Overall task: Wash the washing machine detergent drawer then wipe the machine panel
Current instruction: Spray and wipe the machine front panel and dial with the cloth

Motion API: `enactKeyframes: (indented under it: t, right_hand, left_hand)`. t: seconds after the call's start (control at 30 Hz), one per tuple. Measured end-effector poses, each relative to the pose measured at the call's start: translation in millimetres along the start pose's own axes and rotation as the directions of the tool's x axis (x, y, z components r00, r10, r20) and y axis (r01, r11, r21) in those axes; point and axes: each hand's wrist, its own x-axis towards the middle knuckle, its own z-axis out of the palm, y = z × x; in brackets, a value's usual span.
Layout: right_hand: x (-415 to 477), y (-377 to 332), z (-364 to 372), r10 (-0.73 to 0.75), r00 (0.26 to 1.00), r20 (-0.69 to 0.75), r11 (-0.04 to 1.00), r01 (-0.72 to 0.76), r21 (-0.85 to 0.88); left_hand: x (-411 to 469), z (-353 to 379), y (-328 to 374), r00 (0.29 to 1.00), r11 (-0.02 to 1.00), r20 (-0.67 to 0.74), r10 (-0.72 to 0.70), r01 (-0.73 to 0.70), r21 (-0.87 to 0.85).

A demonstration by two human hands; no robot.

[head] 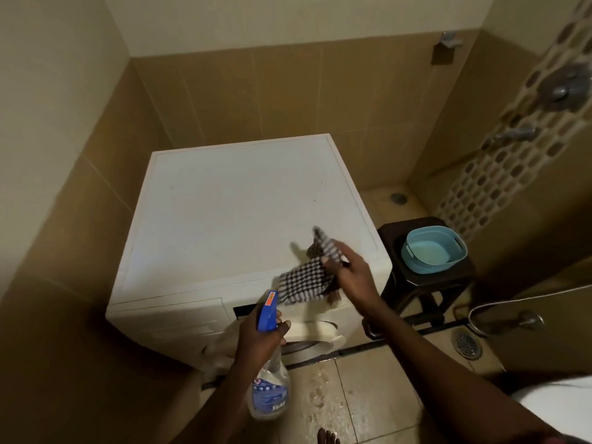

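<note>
A white front-loading washing machine [224,213] stands in the corner, its control panel [198,318] facing me with a dark display. My left hand [259,338] grips a clear spray bottle [269,392] by its blue trigger head, held in front of the panel. My right hand [349,274] holds a black-and-white checked cloth [304,280] above the machine's front right edge. The cloth hangs loose and blurred. The detergent drawer front sits flush at the panel's left.
A dark wooden stool [426,283] stands right of the machine, carrying a light blue plastic basin [461,248]. The tiled floor [352,395] below is wet. A floor drain [467,344] and a hose [512,299] lie at the right. Taps are on the right wall.
</note>
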Motion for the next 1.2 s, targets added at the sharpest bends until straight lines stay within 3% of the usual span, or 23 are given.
enactKeyframes:
  t: [0.07, 0.2, 0.3, 0.4, 0.47, 0.63, 0.8, 0.9, 1.07, 1.2]
  right_hand:
    - [7, -10, -30, 0.158, 0.982, -0.098, 0.948, -0.123, 0.294]
    - [14, -15, -90, 0.331, 0.931, -0.155, 0.73, -0.148, 0.667]
    - [11, -7, -126, 0.44, 0.879, -0.184, 0.59, -0.128, 0.797]
    - [2, -3, -149, 0.486, 0.85, -0.203, 0.531, -0.103, 0.841]
    - [-4, -6, -159, 0.472, 0.869, -0.149, 0.508, -0.13, 0.851]
    - [-9, -5, -176, 0.492, 0.865, -0.105, 0.57, -0.228, 0.79]
    - [-8, 10, -199, 0.451, 0.88, -0.151, 0.579, -0.16, 0.799]
    - [-9, 14, -207, 0.404, 0.896, -0.186, 0.659, -0.144, 0.738]
    - [-14, 7, -193, 0.354, 0.794, -0.494, 0.922, -0.208, 0.327]
    - [-19, 13, -172, 0.119, 0.872, -0.474, 0.974, -0.195, -0.114]
  left_hand:
    - [-3, 12, 8, 0.999, 1.0, 0.033, 0.017, -0.017, 0.015]
    - [-6, 39, 27, 0.995, 0.995, 0.08, 0.065, -0.071, 0.069]
    - [-5, 58, 38, 0.992, 0.992, 0.106, 0.062, -0.073, 0.104]
    - [-3, 73, 47, 0.99, 0.988, 0.124, 0.068, -0.084, 0.131]
    - [-5, 82, 54, 0.987, 0.982, 0.144, 0.073, -0.096, 0.164]
    - [-12, 105, 64, 0.973, 0.967, 0.197, 0.116, -0.156, 0.199]
    - [-8, 125, 63, 0.974, 0.948, 0.201, 0.105, -0.159, 0.274]
    - [-7, 136, 65, 0.968, 0.95, 0.229, 0.107, -0.167, 0.263]
    - [-6, 153, 73, 0.956, 0.935, 0.265, 0.124, -0.202, 0.291]
    - [-5, 156, 76, 0.959, 0.954, 0.256, 0.12, -0.182, 0.237]
